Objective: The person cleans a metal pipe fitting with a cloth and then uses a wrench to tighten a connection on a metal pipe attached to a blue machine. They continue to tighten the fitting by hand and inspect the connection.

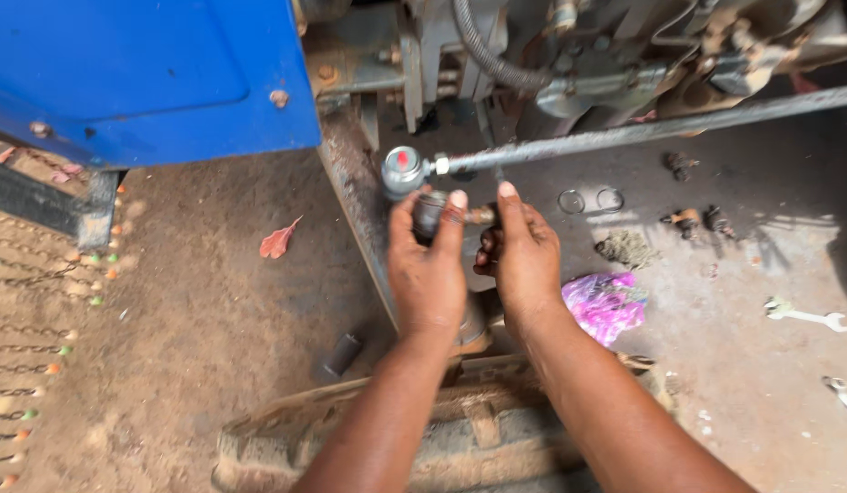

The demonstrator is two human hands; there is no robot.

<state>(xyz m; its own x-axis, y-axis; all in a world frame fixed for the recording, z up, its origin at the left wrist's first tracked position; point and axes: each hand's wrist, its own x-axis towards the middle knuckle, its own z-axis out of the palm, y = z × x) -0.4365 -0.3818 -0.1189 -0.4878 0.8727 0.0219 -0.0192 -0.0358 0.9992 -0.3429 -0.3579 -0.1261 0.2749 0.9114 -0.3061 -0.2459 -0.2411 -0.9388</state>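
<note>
You get bright, even daylight on the dirt floor [213, 301], with dark shade at the far right edge. Your hands cast soft shadows. The machine's underside [569, 55] sits dim, and the edges bend slightly.

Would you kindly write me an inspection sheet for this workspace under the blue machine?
Surface: dusty concrete floor, stained, with sunlit patches at right.
Job's things: small grey cylindrical part held just below the capped rod end of a long steel rod.
Clutter: two wire rings, pink plastic bag, spanner, dark short tube, dry leaf, small metal parts.
Grippers: left hand grips the cylindrical part; right hand touches its other end.
Cables: ribbed hose on the engine; chains at left.
Surroundings: blue body panel, tyre tread below.
</note>
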